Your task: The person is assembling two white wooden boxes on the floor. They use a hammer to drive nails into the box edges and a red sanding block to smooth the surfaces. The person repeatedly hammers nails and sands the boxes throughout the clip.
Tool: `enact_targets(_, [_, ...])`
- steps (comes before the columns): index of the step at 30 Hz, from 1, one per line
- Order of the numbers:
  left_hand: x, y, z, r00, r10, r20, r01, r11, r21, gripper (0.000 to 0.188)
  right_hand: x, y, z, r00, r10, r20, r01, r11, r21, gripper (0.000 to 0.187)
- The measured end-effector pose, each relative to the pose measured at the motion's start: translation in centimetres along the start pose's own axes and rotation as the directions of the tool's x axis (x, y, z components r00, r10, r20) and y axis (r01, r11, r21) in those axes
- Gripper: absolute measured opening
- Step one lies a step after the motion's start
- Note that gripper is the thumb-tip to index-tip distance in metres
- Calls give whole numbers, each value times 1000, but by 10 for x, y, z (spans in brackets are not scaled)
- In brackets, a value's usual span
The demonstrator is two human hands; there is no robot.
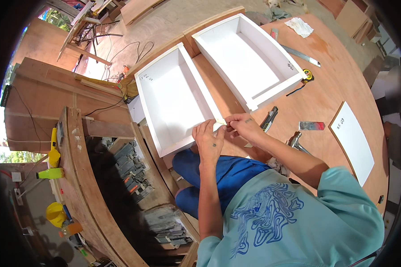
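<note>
A white drawer box (173, 95) lies in front of me with its hollow side up, its near right corner under my hands. My left hand (208, 141) grips that corner, fingers over the rim. Pressed against the outside of the same corner, my right hand (244, 126) has thumb and fingers pinched together. Whatever is between them is too small to make out. A second white drawer box (249, 58) sits to the right and farther off. Beside my right forearm are a claw hammer (297, 142) and a black-handled tool (269, 119).
On the wooden tabletop (329, 93) lie a yellow tape measure (307, 76), a metal square (302, 56), a red-and-grey flat piece (311, 126), a white panel (354, 142) and a crumpled white cloth (299, 27). At left, an open wooden compartment holds grey offcuts (131, 167).
</note>
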State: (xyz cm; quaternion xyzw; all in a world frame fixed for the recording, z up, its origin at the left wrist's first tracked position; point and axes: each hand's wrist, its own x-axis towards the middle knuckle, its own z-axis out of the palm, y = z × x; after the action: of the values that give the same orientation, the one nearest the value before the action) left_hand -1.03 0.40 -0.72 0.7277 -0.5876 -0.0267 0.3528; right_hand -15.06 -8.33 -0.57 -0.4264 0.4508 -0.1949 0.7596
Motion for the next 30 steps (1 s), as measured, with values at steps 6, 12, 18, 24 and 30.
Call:
enact_targets(6, [-7, -11, 6, 999, -45, 5, 46, 996, -81, 31, 14, -22, 6, 999, 33, 11, -31, 988, -148, 11])
enact_targets(12, [-3, -7, 9, 995, -100, 8, 101, 992, -81, 29, 22, -26, 10, 997, -58, -59, 40, 961, -275, 14])
enact_targets(18, [-4, -7, 10, 995, -94, 15, 95, 993, -77, 29, 27, -36, 5, 1000, 4, -21, -9, 962, -271, 10])
enact_targets(24, [-5, -12, 5, 998, -57, 13, 58, 987, -149, 29, 8, -44, 9, 995, 101, -6, -101, 988, -117, 7])
enact_targets(30, [-5, -11, 8, 995, -97, -30, 90, 979, -184, 23, 8, 7, -3, 911, -401, 100, 392, 762, -515, 28])
